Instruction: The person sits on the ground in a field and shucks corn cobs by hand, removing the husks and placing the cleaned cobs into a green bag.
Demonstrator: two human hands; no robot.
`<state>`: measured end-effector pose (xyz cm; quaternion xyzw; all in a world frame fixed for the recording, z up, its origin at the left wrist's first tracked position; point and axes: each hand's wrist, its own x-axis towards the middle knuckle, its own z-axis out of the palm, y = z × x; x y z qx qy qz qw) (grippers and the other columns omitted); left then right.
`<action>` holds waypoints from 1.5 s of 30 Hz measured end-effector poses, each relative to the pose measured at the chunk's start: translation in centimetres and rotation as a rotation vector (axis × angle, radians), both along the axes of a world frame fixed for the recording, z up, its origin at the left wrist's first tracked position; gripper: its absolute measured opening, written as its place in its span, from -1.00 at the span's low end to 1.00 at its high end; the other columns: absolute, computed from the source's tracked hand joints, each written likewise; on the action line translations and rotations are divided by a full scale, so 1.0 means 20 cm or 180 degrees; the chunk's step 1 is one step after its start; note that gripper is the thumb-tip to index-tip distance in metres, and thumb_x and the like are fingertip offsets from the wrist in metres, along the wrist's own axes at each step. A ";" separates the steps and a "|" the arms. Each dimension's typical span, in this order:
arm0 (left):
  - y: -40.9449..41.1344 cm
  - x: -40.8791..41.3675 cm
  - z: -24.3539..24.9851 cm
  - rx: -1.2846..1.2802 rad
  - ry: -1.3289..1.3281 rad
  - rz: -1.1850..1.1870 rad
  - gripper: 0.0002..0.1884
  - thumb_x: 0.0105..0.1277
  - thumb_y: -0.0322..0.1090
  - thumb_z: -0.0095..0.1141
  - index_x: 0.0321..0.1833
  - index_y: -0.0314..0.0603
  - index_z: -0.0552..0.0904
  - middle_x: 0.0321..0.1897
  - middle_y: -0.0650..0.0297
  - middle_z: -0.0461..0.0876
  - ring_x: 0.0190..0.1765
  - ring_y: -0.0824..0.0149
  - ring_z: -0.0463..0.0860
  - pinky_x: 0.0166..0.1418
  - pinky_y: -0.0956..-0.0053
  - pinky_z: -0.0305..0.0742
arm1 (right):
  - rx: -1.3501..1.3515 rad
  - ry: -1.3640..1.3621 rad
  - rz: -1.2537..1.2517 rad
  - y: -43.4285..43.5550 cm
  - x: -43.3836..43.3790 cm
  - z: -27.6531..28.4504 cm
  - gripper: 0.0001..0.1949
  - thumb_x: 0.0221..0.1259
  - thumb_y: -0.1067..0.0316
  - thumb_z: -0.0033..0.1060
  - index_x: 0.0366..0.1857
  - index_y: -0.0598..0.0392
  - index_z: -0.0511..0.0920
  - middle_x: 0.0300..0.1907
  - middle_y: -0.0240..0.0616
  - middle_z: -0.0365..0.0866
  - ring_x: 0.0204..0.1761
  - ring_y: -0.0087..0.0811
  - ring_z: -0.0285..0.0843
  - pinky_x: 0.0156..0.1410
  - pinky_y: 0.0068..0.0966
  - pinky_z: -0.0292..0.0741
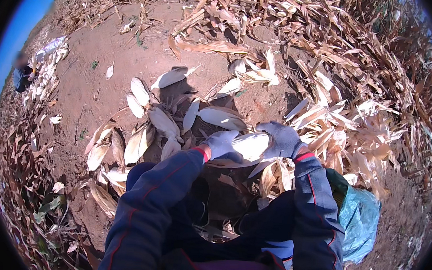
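Observation:
A pale ear of corn in its husk (251,145) lies between my two gloved hands, low over the soil in front of my knees. My left hand (222,146), in a grey-white knit glove, grips its left end. My right hand (281,139), gloved alike, is closed around its right end. Just beyond them rests another husked-over ear (222,118). More ears in their husks lie on the ground to the left, among them a broad one (138,144) and a long one (165,122).
Loose stripped husks (338,133) are heaped at the right. A green-blue plastic sack (359,222) stands beside my right forearm. Dry corn stalks (323,33) cover the ground at the top and right. Another person (22,74) is far off at the left edge.

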<state>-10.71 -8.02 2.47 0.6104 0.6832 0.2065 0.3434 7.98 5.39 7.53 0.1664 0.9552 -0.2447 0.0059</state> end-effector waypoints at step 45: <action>-0.19 -0.25 0.15 0.1614 -0.3604 0.2522 -0.60 0.05 -0.08 0.30 -0.17 -0.25 0.65 -0.34 0.26 0.69 -0.37 0.37 0.65 -0.19 0.50 0.53 | -0.3617 0.2631 -0.1110 -0.24 -0.40 -0.13 -0.16 -0.08 0.00 0.40 0.31 0.05 0.18 0.22 -0.18 0.33 0.24 -0.32 0.30 0.23 -0.40 0.34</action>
